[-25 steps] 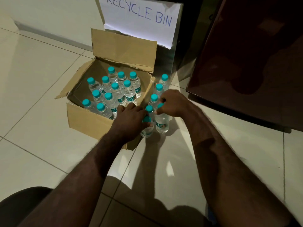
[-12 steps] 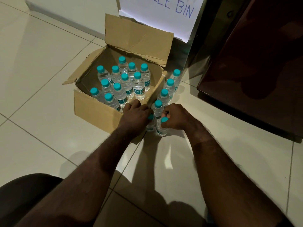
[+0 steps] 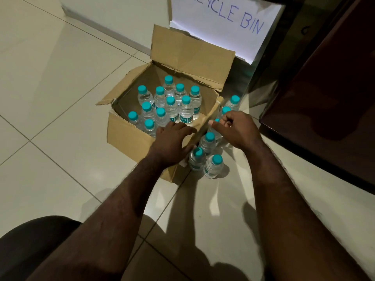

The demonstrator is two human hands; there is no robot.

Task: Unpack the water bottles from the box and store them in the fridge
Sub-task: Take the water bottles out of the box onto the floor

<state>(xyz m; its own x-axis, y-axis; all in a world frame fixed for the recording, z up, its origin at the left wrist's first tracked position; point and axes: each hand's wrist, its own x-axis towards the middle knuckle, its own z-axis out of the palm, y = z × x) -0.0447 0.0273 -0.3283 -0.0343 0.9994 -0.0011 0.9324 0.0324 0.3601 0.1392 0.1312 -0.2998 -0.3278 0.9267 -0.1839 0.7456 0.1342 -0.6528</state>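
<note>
Eleven bottles [image 3: 185, 111] in box [image 3: 129, 138], six outside, left grip [image 3: 172, 141] relaxed, right grip [image 3: 235, 128] curled, empty.

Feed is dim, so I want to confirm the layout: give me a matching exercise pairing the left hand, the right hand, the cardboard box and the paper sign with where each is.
Things:
1. left hand
2. right hand
3. cardboard box
4. paper sign

Places:
A. hung behind the box, hand-lettered in blue
B. reaching over the box's near corner
C. on the tiled floor, flaps open, bottles standing inside
D. over the bottles standing on the floor beside the box

Pairs: 1-B, 2-D, 3-C, 4-A
</note>
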